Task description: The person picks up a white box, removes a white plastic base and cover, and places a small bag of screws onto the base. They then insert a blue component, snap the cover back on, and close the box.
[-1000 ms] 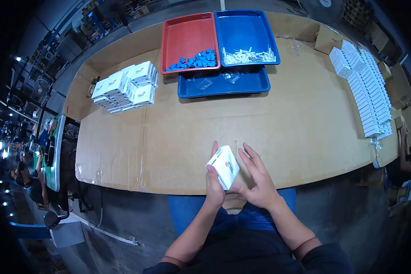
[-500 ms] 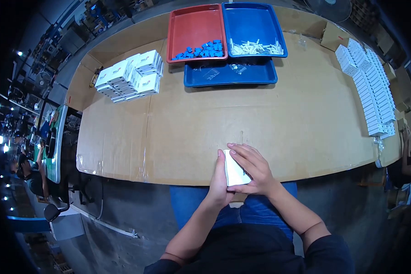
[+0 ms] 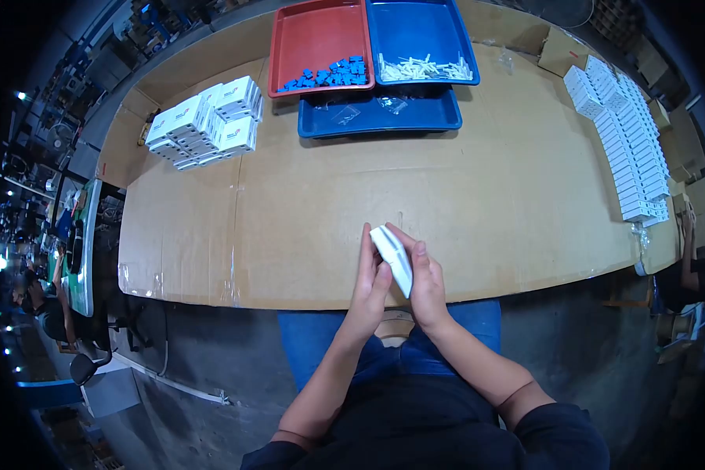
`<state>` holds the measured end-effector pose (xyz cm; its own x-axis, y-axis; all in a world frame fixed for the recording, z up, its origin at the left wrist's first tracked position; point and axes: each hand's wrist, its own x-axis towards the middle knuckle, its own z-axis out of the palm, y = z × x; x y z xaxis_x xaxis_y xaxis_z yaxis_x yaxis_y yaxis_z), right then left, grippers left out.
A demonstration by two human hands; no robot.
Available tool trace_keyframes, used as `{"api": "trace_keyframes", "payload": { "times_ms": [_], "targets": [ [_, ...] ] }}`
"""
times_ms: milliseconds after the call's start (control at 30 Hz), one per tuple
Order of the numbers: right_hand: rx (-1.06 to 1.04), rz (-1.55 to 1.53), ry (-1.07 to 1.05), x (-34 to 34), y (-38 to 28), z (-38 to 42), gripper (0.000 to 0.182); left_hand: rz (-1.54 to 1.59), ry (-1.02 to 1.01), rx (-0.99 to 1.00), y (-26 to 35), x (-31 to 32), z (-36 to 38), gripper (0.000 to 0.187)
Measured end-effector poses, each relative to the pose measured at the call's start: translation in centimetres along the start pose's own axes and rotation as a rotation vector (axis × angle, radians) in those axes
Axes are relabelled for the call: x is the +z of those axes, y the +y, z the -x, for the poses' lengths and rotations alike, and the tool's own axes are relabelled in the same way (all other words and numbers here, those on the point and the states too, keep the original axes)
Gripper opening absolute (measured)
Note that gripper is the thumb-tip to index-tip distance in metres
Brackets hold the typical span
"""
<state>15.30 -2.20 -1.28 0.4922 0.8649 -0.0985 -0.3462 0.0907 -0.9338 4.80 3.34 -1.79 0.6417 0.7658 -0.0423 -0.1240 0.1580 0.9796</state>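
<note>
A small white box (image 3: 393,257) is held between my two hands above the front edge of the cardboard-covered table (image 3: 321,227). It stands tilted, with a narrow side turned up towards me. My left hand (image 3: 370,290) presses on its left side, the thumb near the upper face. Against the right side lies my right hand (image 3: 427,288), its thumb raised along the box and its other fingers partly hidden behind it. The box's contents do not show.
At the back stand a red tray (image 3: 313,39) with small blue parts (image 3: 338,74), a blue tray (image 3: 415,35) with white plastic pieces (image 3: 424,69), and a lower blue tray (image 3: 427,117) with clear bags. White boxes are stacked left (image 3: 184,129) and right (image 3: 628,157). People sit at both sides.
The white box has been turned from lying face up onto its edge. My right hand has moved off its top to its right side. The camera view has shifted slightly.
</note>
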Motion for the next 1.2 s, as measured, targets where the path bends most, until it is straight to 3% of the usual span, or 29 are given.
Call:
{"api": "trace_keyframes", "payload": {
  "times_ms": [100,167,233,300,367,467,700,833,1133,1200],
  "targets": [
    [-0.097,0.112,-0.054,0.4,1.2,0.1,0.067,0.099,0.093,-0.1,-1.2,-1.4,-0.6,0.072],
    [-0.111,0.102,-0.111,-0.4,1.5,0.2,0.06,0.246,0.199,-0.123,-1.0,-1.7,-0.8,0.07],
    [-0.143,0.216,-0.292,-0.5,0.8,0.5,0.053,0.41,0.272,-0.183,-0.2,-2.4,-0.8,0.067],
    [-0.19,0.356,-0.324,-0.6,0.6,0.6,0.057,0.401,0.333,-0.205,0.3,-2.2,-0.8,0.064],
    [-0.361,0.613,-0.396,-0.8,0.7,0.6,0.057,0.366,0.398,-0.234,0.5,-1.9,-0.8,0.061],
    [-0.429,0.649,-0.337,-1.0,1.5,0.2,0.052,0.181,0.299,-0.299,-1.2,-2.7,-0.6,0.055],
    [-0.694,0.766,-0.271,-1.6,2.4,-0.2,0.052,0.121,0.341,-0.251,-2.0,-1.6,-0.5,0.052],
    [-0.609,0.773,-0.268,-1.7,2.7,0.4,0.054,0.063,0.335,-0.185,-1.1,-1.1,-0.4,0.052],
    [-0.741,0.735,-0.197,-1.3,3.6,0.2,0.059,0.004,0.246,-0.164,0.9,-1.1,-1.0,0.044],
    [-0.602,0.699,-0.174,-1.3,3.8,0.6,0.054,-0.011,0.235,-0.161,1.3,-0.8,-1.1,0.043]
  ]
}}
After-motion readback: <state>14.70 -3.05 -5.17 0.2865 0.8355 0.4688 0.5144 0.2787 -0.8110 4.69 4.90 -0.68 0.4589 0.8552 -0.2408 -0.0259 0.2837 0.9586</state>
